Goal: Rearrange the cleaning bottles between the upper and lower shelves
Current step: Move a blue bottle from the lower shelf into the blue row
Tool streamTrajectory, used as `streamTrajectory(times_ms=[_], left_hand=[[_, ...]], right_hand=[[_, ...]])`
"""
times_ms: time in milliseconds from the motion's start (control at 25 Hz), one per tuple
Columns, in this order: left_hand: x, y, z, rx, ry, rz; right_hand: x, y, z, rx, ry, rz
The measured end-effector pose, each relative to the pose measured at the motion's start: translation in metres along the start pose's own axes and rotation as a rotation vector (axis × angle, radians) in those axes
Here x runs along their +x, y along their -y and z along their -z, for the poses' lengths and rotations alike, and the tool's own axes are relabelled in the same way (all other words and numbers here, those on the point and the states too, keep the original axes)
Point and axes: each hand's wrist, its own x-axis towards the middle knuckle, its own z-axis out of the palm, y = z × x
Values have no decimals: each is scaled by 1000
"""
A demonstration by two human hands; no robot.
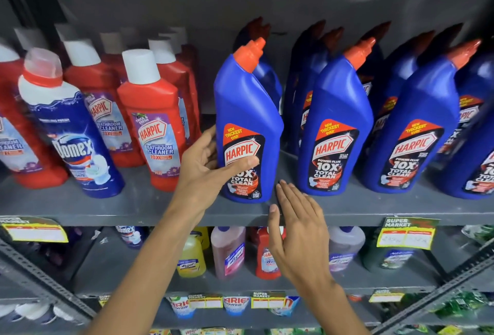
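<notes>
Head view showed the left hand gripping a blue Harpic bottle that stood upright on the upper shelf, thumb across its label and fingers behind it. The right hand was open with fingers spread, holding nothing, just beside the bottle's base at the shelf edge. More bottles stood on the lower shelf.

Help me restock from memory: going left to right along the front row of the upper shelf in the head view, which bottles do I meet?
Red Harpic bottle → Domex bottle → red Harpic Bathroom Cleaner → blue Harpic bottle held by the left hand → second blue Harpic → third blue Harpic.
</notes>
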Motion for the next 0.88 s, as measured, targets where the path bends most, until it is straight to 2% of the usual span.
streamTrajectory(times_ms=[880], left_hand=[[11, 14, -7, 82, -17, -49]], right_hand=[[-1, 0, -4, 16, -39, -17]])
